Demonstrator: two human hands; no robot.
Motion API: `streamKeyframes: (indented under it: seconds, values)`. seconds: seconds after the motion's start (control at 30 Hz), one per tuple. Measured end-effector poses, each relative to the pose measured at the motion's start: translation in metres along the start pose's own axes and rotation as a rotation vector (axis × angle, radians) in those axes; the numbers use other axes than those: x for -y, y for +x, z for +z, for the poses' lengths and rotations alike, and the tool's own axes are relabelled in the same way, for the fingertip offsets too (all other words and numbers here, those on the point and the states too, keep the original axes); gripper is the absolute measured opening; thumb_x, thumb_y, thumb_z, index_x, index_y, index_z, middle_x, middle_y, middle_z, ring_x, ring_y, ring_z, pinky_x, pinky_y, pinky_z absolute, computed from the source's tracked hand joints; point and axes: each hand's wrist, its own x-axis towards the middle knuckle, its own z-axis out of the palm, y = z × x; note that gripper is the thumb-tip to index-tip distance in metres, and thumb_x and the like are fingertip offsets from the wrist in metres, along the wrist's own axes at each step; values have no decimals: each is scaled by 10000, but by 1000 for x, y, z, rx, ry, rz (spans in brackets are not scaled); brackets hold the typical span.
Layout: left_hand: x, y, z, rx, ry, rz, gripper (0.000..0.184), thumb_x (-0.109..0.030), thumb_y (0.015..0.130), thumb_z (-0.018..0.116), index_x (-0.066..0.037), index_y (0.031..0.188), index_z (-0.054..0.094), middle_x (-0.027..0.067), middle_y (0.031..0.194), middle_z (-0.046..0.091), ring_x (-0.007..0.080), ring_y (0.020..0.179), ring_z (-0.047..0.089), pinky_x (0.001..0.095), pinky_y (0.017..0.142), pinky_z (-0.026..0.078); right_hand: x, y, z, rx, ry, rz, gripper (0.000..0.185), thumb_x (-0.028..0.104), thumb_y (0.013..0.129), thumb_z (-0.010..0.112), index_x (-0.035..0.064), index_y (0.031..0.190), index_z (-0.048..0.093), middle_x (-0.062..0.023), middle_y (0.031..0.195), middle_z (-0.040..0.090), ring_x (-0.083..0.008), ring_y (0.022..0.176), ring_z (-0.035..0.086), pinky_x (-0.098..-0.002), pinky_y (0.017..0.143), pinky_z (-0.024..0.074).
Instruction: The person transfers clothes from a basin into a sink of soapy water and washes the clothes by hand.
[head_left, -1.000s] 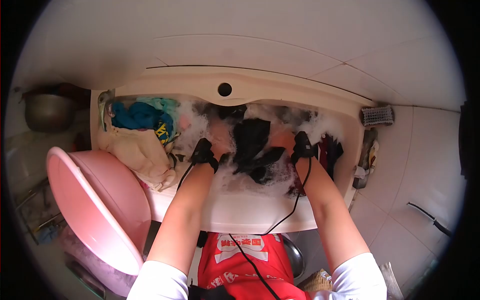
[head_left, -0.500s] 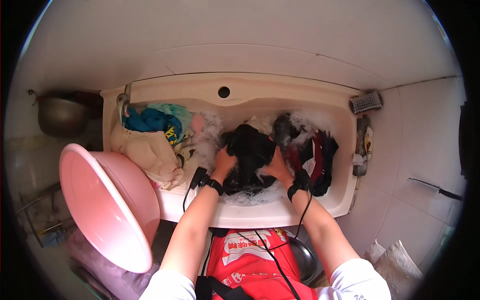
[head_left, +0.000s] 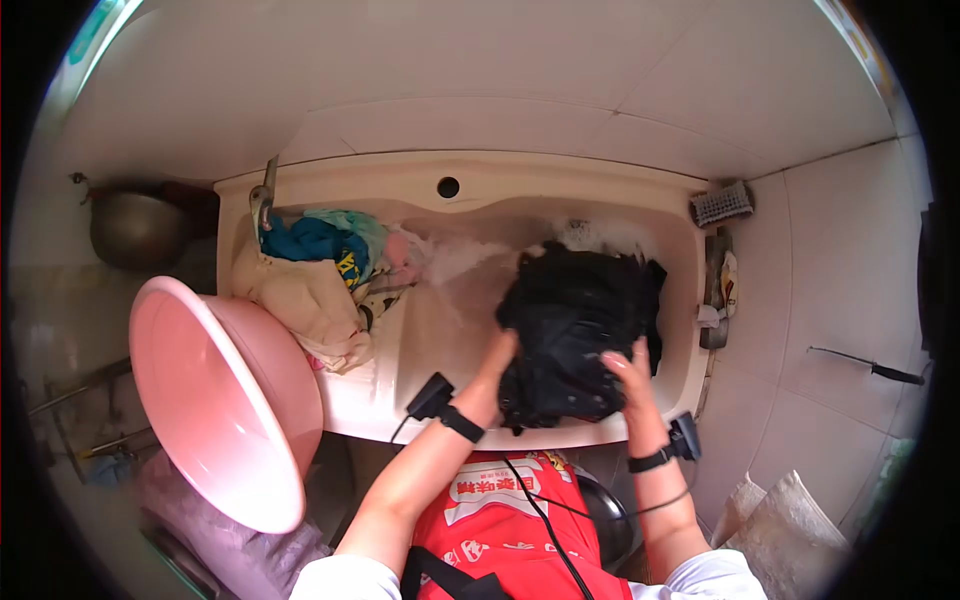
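Observation:
A bulky, wet black cloth (head_left: 575, 330) is raised over the right part of the light sink (head_left: 360, 415). My left hand (head_left: 497, 362) grips its left side, with the fingertips hidden behind the fabric. On the cloth's lower right side, my right hand (head_left: 630, 378) holds on with thumb and fingers. Both wrists wear black straps with small cabled devices. Cream cloth (head_left: 310, 305), blue cloth (head_left: 310, 240) and pale green cloth lie in the sink's left part. Foamy water (head_left: 455, 260) shows in the middle.
A pink basin (head_left: 225, 400) leans at the sink's left front. A metal pot (head_left: 140, 230) hangs at the left wall, near the faucet (head_left: 262, 205). On the right are a brush (head_left: 722, 204) and a black-handled tool (head_left: 895, 374).
Both hands have come up from the suds with the black cloth and moved right. The dark red and black clothes at the right are now mostly covered by it.

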Motion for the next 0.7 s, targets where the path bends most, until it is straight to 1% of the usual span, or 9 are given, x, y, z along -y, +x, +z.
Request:
streamKeyframes:
  seconds: [0.03,0.2,0.27,0.3,0.33,0.4,0.5,0.6,0.7]
  values:
    - [10,12,10,38,61,74,478,-384,909,519,-35,1236,494,125,1111,599,211,983,595,332,846,509,-1,-6,-16,-202,-46,27,895,118,663,732,-50,1397,247,-129,1314,435,-209,1159,477,-299,955,411]
    - [64,73,41,134,135,116,479,-347,920,522,-25,1271,472,114,1243,530,209,1082,516,338,956,416,67,-13,-41,23,-150,-486,918,114,637,722,15,1422,257,-162,1369,375,-270,1223,426,-363,1016,365]
    - [66,87,42,141,117,126,496,-327,925,516,-25,1312,446,165,1304,507,269,1179,495,348,1020,384,75,-4,-42,-227,-1006,-691,911,141,633,719,41,1423,276,-215,1425,287,-356,1296,332,-394,1054,319]
    - [68,90,41,-92,705,360,512,-195,879,507,-28,1349,388,185,1343,453,305,1240,419,354,1053,319,65,3,-42,-207,-1104,-725,898,155,630,718,130,1427,307,-236,1478,168,-434,1345,208,-510,1050,296]
    - [71,92,41,-346,1285,591,578,-64,833,497,-31,1386,331,206,1381,399,341,1301,344,361,1087,255,57,9,-35,-148,-1261,-648,884,157,632,717,177,1422,322,-227,1490,150,-448,1355,174,-574,1026,282]
    - [79,89,35,-228,1316,603,649,-14,798,476,-50,1415,278,249,1401,336,385,1316,300,374,1096,242,19,28,-25,27,-1465,-369,851,113,646,694,270,1408,348,-202,1518,75,-471,1377,74,-721,941,246]
    - [89,107,2,-115,1376,603,742,30,771,451,-105,1459,207,320,1427,227,424,1335,247,369,1108,226,-19,60,-25,-115,-1726,-472,841,-3,663,626,244,1411,334,-198,1522,10,-484,1372,55,-709,932,285]
    - [73,87,3,-53,1369,541,726,-20,784,485,-166,1455,253,236,1480,187,414,1359,204,489,1101,219,-24,73,-28,-119,-1771,-491,856,32,665,667,239,1418,319,-198,1522,1,-481,1374,53,-706,934,292]
    - [48,14,27,-321,1867,235,559,-213,824,530,-232,1374,427,56,1499,253,344,1404,98,737,989,142,-2,67,-21,-6,-1702,-351,881,112,665,733,246,1424,307,-196,1524,-11,-474,1376,59,-712,949,265]
